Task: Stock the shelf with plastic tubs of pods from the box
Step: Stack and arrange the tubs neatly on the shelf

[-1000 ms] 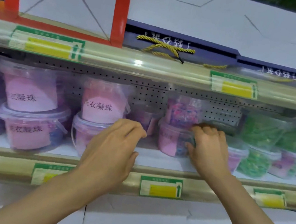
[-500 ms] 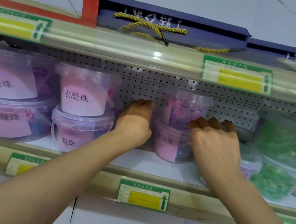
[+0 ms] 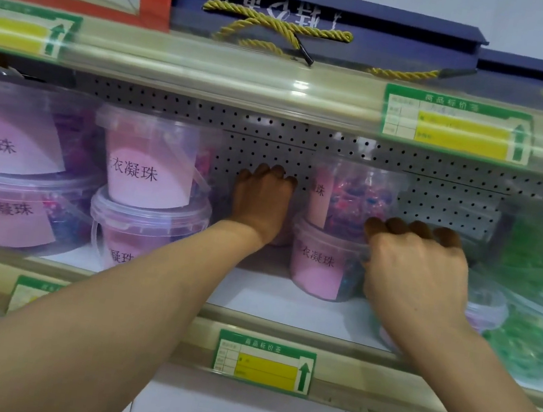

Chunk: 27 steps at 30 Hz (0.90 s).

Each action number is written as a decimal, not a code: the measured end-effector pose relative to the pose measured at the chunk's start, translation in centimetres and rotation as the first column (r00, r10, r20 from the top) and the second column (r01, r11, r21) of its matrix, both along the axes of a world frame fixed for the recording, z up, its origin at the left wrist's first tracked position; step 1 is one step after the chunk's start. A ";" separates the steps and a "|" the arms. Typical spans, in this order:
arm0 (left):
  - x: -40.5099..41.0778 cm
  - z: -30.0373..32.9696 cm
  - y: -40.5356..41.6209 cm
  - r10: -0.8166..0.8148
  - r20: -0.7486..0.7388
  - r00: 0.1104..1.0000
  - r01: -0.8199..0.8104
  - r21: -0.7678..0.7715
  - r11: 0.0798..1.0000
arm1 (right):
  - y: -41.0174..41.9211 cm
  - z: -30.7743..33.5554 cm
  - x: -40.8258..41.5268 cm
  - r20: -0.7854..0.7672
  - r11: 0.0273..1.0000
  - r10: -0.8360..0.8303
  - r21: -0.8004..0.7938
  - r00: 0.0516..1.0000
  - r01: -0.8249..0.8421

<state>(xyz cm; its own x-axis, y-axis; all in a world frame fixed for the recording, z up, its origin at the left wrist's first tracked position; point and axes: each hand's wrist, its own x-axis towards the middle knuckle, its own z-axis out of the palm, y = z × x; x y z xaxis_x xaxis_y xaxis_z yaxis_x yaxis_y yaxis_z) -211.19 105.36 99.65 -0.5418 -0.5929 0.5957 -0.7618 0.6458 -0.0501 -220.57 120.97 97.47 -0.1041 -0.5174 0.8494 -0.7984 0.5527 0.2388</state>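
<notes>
Left hand (image 3: pixel 262 201) reaches far into the shelf (image 3: pixel 285 297) gap, fingers curled over something hidden (grip unclear); right hand (image 3: pixel 417 270) cups the stacked pink tubs (image 3: pixel 321 264). Likely squaring stock; next, fetch another tub.

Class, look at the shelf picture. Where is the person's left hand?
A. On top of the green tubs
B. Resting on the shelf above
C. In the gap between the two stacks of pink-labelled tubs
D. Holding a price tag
C: the left hand reaches deep into the gap between the left stack's upper tub and the middle stack's upper tub.
</notes>
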 end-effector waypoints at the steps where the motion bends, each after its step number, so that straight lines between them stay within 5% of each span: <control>1: 0.1 0.1 0.1 0.018 0.021 1.000 -0.018 -0.002 1.000 | 0.0 0.0 0.0 0.014 1.000 -0.004 -0.002 1.000 0.004; 7: 1.7 1.4 0.4 0.165 0.093 0.982 -0.171 0.055 0.984 | 0.3 -0.1 0.1 0.042 1.000 -0.011 -0.007 0.999 0.011; 13: 1.3 0.8 0.7 -0.003 0.043 0.999 -0.001 0.082 0.997 | 0.2 -0.2 0.2 -0.003 0.999 -0.045 0.022 0.999 0.045; 27: 2.0 0.7 1.2 0.012 0.050 0.999 -0.018 0.109 0.994 | 1.0 0.0 1.2 0.065 0.996 0.021 0.083 0.998 -0.027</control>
